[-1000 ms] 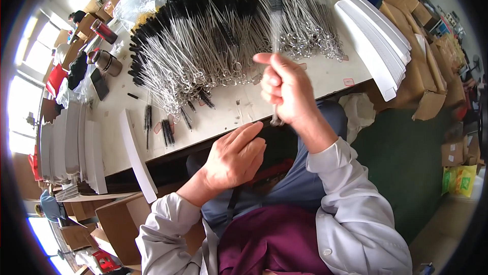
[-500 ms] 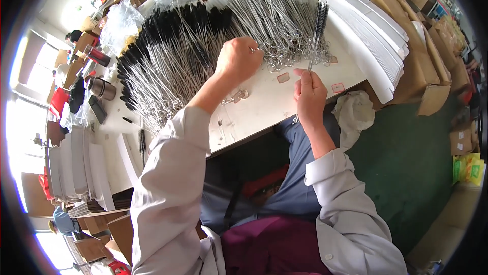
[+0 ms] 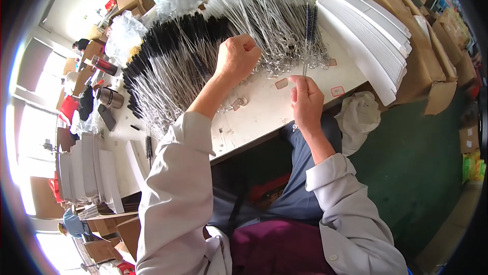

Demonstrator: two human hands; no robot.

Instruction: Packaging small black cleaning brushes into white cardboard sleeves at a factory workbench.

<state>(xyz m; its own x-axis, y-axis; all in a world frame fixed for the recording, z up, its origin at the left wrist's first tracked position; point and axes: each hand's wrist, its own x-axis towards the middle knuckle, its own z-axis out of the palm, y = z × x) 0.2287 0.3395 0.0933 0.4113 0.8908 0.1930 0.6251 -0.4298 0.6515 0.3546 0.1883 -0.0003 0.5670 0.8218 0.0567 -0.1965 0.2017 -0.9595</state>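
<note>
My right hand (image 3: 308, 101) is closed round the wire handles of what look like two black-bristled tube brushes (image 3: 310, 25), held upright with the bristles up. A looped wire end shows below that hand. My left hand (image 3: 238, 57) is a closed fist over the table, beside the looped ends of the white brushes; what its fingers hold, if anything, is hidden. A big pile of black-bristled brushes (image 3: 175, 66) with thin wire handles lies left of it. White-bristled brushes (image 3: 264, 16) with ring ends are heaped beyond, between my hands.
Stacked white card sheets (image 3: 363, 38) lie at the right, beside open cardboard boxes (image 3: 406, 56). Small red-edged labels (image 3: 337, 91) lie near the table (image 3: 254, 122) edge. White strips (image 3: 84, 171), a steel flask (image 3: 110, 97) and clear plastic bags (image 3: 125, 33) stand at the left.
The brushes in my right hand have tipped slightly left and stand more upright. My left fist has turned a little and stays near the same place. The view has shifted slightly.
</note>
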